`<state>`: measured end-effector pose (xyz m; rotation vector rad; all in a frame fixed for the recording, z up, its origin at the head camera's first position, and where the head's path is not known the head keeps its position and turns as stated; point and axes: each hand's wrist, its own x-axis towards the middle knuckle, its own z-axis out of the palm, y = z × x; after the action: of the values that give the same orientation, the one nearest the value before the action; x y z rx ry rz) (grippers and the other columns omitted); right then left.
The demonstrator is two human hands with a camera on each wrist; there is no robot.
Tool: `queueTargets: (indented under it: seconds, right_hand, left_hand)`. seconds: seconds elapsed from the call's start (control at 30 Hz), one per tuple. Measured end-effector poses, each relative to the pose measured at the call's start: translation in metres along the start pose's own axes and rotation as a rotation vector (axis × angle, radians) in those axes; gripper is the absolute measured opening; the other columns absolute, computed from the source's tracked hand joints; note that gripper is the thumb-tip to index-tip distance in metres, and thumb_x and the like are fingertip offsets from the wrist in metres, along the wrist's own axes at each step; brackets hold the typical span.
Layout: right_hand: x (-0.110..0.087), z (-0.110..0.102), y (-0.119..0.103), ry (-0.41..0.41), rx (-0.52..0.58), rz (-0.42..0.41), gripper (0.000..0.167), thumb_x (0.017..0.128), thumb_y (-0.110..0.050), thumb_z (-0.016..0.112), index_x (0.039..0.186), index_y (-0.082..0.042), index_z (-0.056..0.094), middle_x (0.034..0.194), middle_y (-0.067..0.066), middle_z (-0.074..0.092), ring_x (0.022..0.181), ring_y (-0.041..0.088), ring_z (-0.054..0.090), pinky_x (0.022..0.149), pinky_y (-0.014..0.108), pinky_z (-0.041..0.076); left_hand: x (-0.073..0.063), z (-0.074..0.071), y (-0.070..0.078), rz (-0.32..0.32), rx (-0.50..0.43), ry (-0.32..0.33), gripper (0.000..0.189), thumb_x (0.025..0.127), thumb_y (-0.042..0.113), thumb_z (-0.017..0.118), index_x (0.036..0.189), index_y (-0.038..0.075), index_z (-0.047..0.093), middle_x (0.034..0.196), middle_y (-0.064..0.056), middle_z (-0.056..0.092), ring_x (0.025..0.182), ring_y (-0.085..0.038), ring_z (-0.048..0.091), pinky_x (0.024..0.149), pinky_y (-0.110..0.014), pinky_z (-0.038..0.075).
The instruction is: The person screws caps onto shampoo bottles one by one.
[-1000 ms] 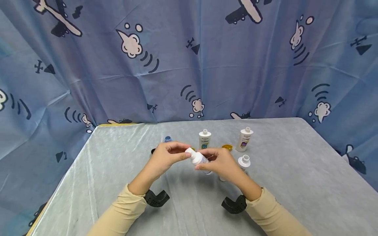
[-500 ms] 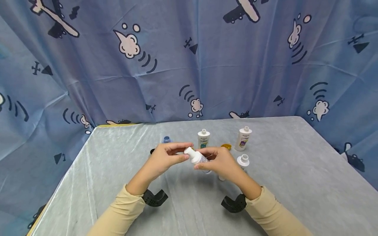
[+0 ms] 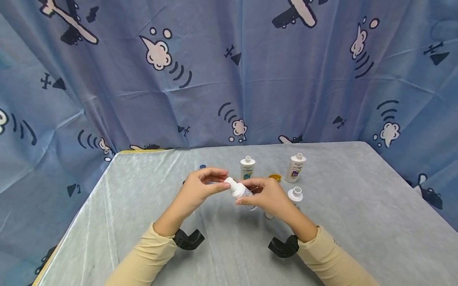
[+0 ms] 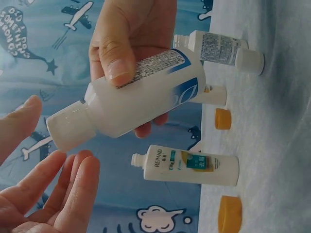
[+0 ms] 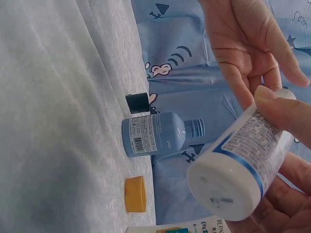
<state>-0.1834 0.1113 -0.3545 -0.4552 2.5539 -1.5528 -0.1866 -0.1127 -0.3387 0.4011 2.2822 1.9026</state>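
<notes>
White bottle [image 3: 245,193] tilts just below mid-frame, clasped in the right grip [image 3: 268,196]. The left grip [image 3: 198,186], spread and holding nothing, hovers beside its cap [image 4: 72,126]; the contents are hidden.

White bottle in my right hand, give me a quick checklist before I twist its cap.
1. Right hand gripping the white bottle: ok.
2. Cap on the bottle's neck: ok.
3. Left hand gripping the cap: not ok, its fingers are spread beside it.
4. Bottle held upright: not ok, it is tilted.
5. Cap tight or loose: cannot tell.
6. Blue bottle standing upright: ok.
</notes>
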Motion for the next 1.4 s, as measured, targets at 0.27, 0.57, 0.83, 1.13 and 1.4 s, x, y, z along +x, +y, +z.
queueTargets:
  seconds: [0.27,0.57,0.83,1.13,1.4]
  right_hand:
    - [-0.0008,-0.0003,-0.0014,0.0,0.009,0.018,0.043,0.075,-0.021,0.088,0.112,-0.007,0.075,0.107,0.011,0.074,0.086,0.018,0.068,0.068,0.029,0.057]
    - [-0.0012,-0.0012,-0.0026,-0.002,0.013,0.023,0.042,0.075,-0.02,0.088,0.113,-0.007,0.075,0.107,0.011,0.075,0.085,0.018,0.068,0.067,0.029,0.057]
    - [-0.0011,-0.0017,-0.0013,-0.003,0.017,0.028,0.042,0.075,-0.021,0.088,0.113,-0.007,0.075,0.106,0.011,0.075,0.084,0.017,0.068,0.067,0.029,0.057]
    - [-0.001,-0.0021,0.0,-0.013,0.021,0.017,0.044,0.075,-0.022,0.088,0.114,-0.007,0.074,0.106,0.012,0.075,0.084,0.017,0.068,0.067,0.029,0.057]
    - [-0.0004,-0.0018,-0.0007,-0.01,0.028,0.015,0.043,0.074,-0.021,0.089,0.113,-0.006,0.075,0.107,0.012,0.075,0.085,0.017,0.068,0.067,0.028,0.057]
  left_hand:
    - [-0.0001,0.0034,-0.0029,-0.017,0.019,0.013,0.03,0.085,0.017,0.08,0.11,0.004,0.071,0.104,-0.007,0.072,0.092,-0.011,0.067,0.086,-0.029,0.056]
    - [-0.0018,0.0031,-0.0012,0.006,0.044,-0.025,0.032,0.087,0.017,0.077,0.117,0.007,0.071,0.117,-0.009,0.07,0.106,-0.016,0.067,0.093,-0.033,0.056]
    - [-0.0027,0.0045,0.0,0.037,-0.04,-0.088,0.041,0.089,0.009,0.073,0.129,0.004,0.065,0.132,-0.014,0.064,0.114,-0.024,0.067,0.094,-0.033,0.057]
    - [-0.0028,0.0037,0.0006,-0.007,-0.023,0.018,0.039,0.085,0.017,0.08,0.121,0.008,0.069,0.124,-0.012,0.069,0.107,-0.018,0.068,0.094,-0.032,0.056]
    - [0.0006,0.005,-0.0027,-0.024,0.028,0.037,0.036,0.083,0.02,0.082,0.115,0.008,0.072,0.111,-0.008,0.072,0.094,-0.012,0.067,0.087,-0.029,0.056]
